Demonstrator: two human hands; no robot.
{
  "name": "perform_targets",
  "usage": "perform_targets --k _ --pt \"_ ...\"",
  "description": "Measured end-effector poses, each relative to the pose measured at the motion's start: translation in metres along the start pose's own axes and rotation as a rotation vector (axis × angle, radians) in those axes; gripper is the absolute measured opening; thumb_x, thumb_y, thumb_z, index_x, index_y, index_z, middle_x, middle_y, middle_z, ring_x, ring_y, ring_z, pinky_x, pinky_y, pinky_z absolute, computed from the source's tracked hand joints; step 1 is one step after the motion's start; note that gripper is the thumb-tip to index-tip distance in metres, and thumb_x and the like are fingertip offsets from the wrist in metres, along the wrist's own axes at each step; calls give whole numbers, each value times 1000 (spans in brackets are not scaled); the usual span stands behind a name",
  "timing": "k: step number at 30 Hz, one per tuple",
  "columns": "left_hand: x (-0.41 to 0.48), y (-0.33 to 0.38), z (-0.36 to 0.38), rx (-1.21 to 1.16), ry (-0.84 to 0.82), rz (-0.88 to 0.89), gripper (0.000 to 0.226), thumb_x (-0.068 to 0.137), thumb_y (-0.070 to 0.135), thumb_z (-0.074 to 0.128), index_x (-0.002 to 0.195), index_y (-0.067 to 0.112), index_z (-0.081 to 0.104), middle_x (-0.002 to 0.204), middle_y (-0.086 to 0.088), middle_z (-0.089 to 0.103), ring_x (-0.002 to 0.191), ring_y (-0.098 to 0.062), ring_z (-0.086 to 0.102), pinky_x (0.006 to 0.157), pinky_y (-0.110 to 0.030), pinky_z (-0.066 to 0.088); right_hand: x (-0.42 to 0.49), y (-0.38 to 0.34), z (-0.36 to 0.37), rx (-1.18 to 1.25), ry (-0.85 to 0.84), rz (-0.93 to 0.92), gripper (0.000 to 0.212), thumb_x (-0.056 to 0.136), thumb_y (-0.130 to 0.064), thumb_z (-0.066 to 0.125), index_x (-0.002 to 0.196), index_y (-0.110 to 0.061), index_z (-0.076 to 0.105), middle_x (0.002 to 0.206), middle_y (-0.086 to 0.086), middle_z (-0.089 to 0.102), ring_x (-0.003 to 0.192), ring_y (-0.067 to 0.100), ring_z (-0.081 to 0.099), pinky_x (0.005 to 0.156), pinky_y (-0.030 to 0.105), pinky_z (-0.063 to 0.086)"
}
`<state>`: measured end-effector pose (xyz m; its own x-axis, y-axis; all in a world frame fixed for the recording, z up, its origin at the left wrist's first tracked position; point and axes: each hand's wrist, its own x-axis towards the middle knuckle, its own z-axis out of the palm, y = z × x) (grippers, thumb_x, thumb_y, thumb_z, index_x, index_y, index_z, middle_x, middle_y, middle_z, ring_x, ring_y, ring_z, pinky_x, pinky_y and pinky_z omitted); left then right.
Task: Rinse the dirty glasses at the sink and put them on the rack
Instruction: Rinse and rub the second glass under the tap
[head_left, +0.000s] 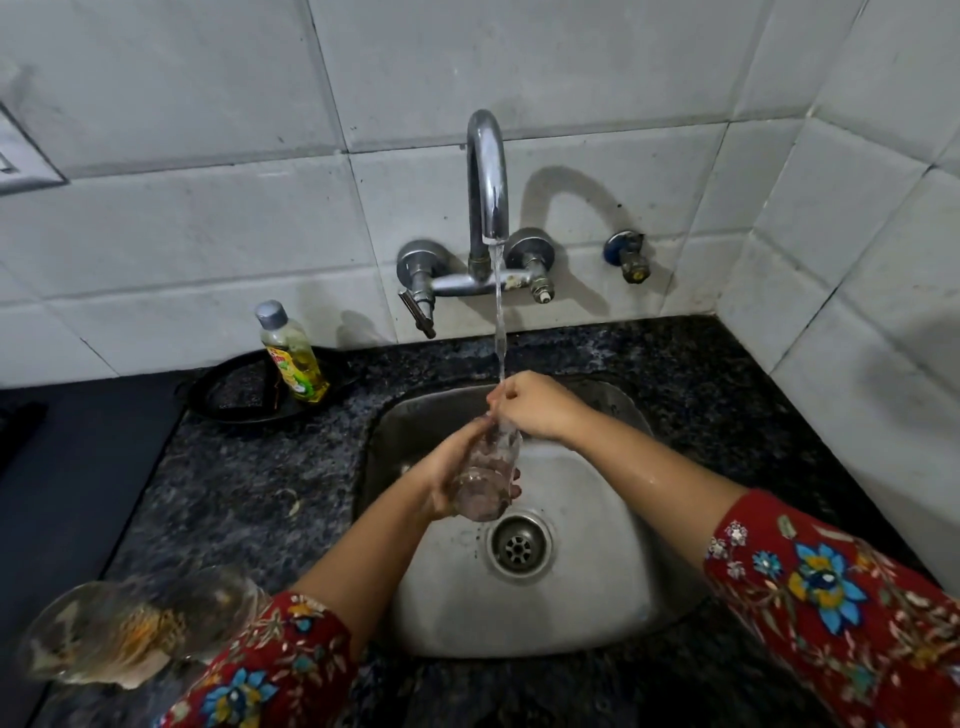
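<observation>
I count three glasses: one glass (485, 483) over the sink (597, 597), 6 o'clock of the single tap (488, 171), and two dirty glasses (104, 634) at 8 o'clock. My left hand (452, 467) wraps the glass's base. My right hand (535, 405) curls its fingers on the rim.

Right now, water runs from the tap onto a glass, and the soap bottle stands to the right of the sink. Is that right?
Not quite. The head view shows the soap bottle standing to the left of the sink, not the right. The rest is true: water runs from the tap onto the glass.
</observation>
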<state>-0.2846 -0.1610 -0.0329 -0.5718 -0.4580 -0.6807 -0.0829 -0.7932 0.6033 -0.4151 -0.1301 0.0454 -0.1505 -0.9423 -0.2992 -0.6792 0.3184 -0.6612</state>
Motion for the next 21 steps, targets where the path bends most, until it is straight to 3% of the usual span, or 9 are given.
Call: perform_targets --k 3,5,7,9,12,15,17,19,21 --pt "6 0 4 -181 -15 -42 57 90 57 50 100 3 63 80 -17 66 69 -27 63 63 -33 56 -1 -1 3 -2 -20 7 22 90 -15 53 101 -7 70 107 13 68 99 27 63 92 42 50" --pt "11 3 10 -352 34 -32 60 90 58 50 98 0 64 78 -20 70 70 -28 67 64 -35 58 -1 -3 2 -18 -39 6 19 89 -14 51 85 -11 69 94 11 68 91 27 63 83 38 51" --pt "15 11 20 -515 81 -1 56 91 55 50 100 1 63 72 -22 71 73 -29 66 55 -37 60 0 -6 -1 -41 -32 4 20 88 -13 50 72 -18 60 83 9 65 84 27 63 72 36 48" --pt "14 21 32 -638 97 32 52 93 51 48 99 1 61 64 -23 69 74 -29 63 49 -38 57 2 -8 -6 -25 3 -13 21 88 -12 47 71 -20 56 83 6 63 85 25 61 70 34 46" --pt "14 32 39 -721 108 70 54 97 51 40 104 1 61 61 -21 69 68 -28 66 49 -36 57 -2 -8 -12 42 17 -53 16 85 -12 54 97 -14 65 101 6 68 94 24 63 86 36 50" --pt "15 36 42 -700 122 90 61 96 55 36 116 3 60 77 -20 71 92 -27 65 85 -38 55 -8 -5 -10 -24 6 -76 35 86 -13 58 121 -17 57 115 6 65 99 23 62 84 34 50" --pt "10 35 47 -563 123 123 66 95 60 33 110 4 63 85 -17 71 103 -28 62 98 -38 45 -12 1 -8 -105 31 -82 37 85 -17 60 121 -16 53 114 7 64 96 23 62 77 33 50" --pt "6 31 51 -447 89 169 66 95 61 32 96 3 64 74 -16 72 89 -27 63 89 -39 46 -17 10 -5 -184 45 -46 42 80 -20 65 119 -13 50 116 9 62 97 24 61 75 31 50" --pt "5 26 51 -380 77 199 62 95 59 36 97 4 64 72 -15 73 84 -26 64 76 -37 49 -22 20 -2 -242 28 -15 74 72 -21 74 134 -8 38 129 12 55 111 27 57 81 30 48"
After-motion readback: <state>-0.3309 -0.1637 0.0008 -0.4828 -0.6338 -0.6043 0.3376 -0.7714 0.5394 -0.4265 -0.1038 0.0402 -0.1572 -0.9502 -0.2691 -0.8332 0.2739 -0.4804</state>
